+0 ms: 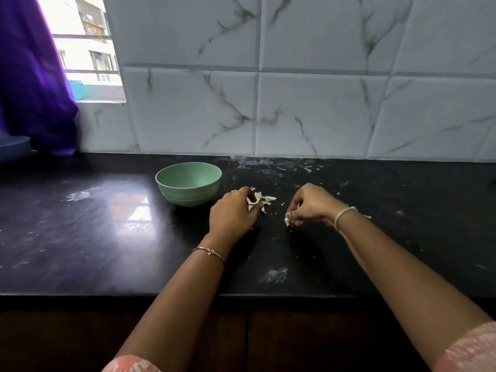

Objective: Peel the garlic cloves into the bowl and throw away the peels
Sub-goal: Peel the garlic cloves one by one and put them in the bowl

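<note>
The left hand [233, 213] curls its fingers round papery white garlic peels [264, 201] lying on the black stone worktop [107, 237], just right of the pale green round bowl [188, 183]. The right hand [312, 205] pinches a small white peel scrap [287, 220] nearby. Such light scraps likely scatter, so sweeping them into one palm should work best. Open worktop lies on both sides, and the front edge is well apart from the hands.

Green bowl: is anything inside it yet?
The green bowl shows only bare inner wall; no cloves visible. Its near rim hides the very bottom, so a clove there cannot be ruled out.
</note>
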`<state>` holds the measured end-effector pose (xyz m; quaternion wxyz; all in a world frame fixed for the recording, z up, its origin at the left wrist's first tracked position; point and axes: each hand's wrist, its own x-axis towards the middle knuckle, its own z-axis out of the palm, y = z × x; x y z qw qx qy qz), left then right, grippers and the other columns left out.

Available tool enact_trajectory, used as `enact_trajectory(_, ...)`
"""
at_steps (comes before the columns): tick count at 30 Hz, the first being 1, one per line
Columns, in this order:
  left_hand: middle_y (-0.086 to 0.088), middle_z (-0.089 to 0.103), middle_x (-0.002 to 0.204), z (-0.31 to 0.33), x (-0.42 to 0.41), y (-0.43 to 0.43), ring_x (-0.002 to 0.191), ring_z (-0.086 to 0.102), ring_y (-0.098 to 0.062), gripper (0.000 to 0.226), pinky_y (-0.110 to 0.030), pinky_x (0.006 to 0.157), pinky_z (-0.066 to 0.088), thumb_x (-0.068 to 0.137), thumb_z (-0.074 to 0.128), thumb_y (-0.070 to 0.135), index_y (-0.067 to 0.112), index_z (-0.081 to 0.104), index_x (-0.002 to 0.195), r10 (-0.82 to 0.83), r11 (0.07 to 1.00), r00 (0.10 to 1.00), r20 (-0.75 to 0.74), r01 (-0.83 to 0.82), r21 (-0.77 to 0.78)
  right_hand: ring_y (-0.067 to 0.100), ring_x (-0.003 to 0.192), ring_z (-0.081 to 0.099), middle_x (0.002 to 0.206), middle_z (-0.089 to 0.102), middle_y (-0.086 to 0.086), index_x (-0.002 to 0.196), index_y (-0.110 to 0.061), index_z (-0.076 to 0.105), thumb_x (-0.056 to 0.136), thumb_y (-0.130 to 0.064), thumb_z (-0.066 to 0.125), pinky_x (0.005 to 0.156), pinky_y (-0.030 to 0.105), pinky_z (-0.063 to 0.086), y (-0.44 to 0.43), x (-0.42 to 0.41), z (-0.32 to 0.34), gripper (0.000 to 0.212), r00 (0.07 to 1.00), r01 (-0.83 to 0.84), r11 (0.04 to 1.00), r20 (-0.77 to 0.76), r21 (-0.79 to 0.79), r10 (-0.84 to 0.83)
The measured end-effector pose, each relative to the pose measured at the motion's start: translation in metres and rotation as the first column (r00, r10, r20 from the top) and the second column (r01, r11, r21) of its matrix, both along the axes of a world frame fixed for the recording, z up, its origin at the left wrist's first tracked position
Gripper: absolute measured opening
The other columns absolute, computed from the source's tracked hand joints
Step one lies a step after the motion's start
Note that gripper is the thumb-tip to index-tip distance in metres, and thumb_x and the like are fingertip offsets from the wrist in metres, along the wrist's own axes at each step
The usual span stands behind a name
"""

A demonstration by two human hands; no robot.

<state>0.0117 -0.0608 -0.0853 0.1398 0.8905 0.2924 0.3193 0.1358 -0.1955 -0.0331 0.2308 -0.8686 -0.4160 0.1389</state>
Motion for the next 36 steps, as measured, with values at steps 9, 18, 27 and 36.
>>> enact_trajectory(9, 0.007, 0.061, 0.105, 0.0, 0.004, 0.0, 0.099, 0.059, -0.018, 0.022, -0.032, 0.073, 0.044, 0.087, 0.062, 0.032, 0.027, 0.061, 0.109, -0.061, 0.998, 0.997, 0.05, 0.06, 0.027, 0.013, 0.067, 0.072, 0.075, 0.075, 0.005, 0.08, -0.008, 0.076, 0.082, -0.008, 0.074, 0.071, 0.022, 0.057, 0.001, 0.012, -0.012, 0.002, 0.998, -0.035, 0.997, 0.051, 0.066, 0.032)
enact_trajectory(18, 0.014, 0.068, 0.085, 0.001, 0.023, 0.003, 0.067, 0.061, -0.005, 0.026, -0.019, 0.065, 0.05, 0.076, 0.081, 0.017, 0.029, 0.069, 0.095, -0.309, 0.891, 0.881, 0.357, 0.4, -0.217, 0.004, 0.05, 0.052, 0.065, 0.062, 0.004, 0.074, -0.005, 0.063, 0.093, -0.012, 0.062, 0.047, 0.012, 0.041, 0.02, 0.009, -0.024, 0.021, 0.765, 0.211, 0.838, -0.619, 0.504, 0.179)
enact_trajectory(27, 0.002, 0.073, 0.088, 0.004, 0.051, 0.004, 0.072, 0.067, -0.009, 0.008, -0.022, 0.065, 0.053, 0.088, 0.07, 0.014, 0.017, 0.07, 0.096, -0.209, 0.855, 0.925, 0.317, 0.331, -0.399, 0.003, 0.059, 0.058, 0.069, 0.069, -0.001, 0.077, -0.01, 0.071, 0.078, -0.01, 0.078, 0.054, 0.015, 0.045, 0.024, 0.028, -0.031, 0.008, 0.833, 0.335, 0.652, -0.537, 0.681, 0.134)
enact_trajectory(36, 0.001, 0.073, 0.081, 0.011, 0.064, -0.004, 0.063, 0.066, -0.003, 0.016, -0.019, 0.07, 0.057, 0.088, 0.069, 0.013, 0.012, 0.075, 0.103, -0.197, 0.882, 0.926, 0.322, 0.311, -0.354, 0.01, 0.058, 0.065, 0.067, 0.071, 0.007, 0.084, 0.002, 0.071, 0.082, -0.004, 0.074, 0.058, 0.017, 0.053, 0.025, 0.027, -0.037, 0.007, 0.798, 0.361, 0.603, -0.57, 0.712, 0.196)
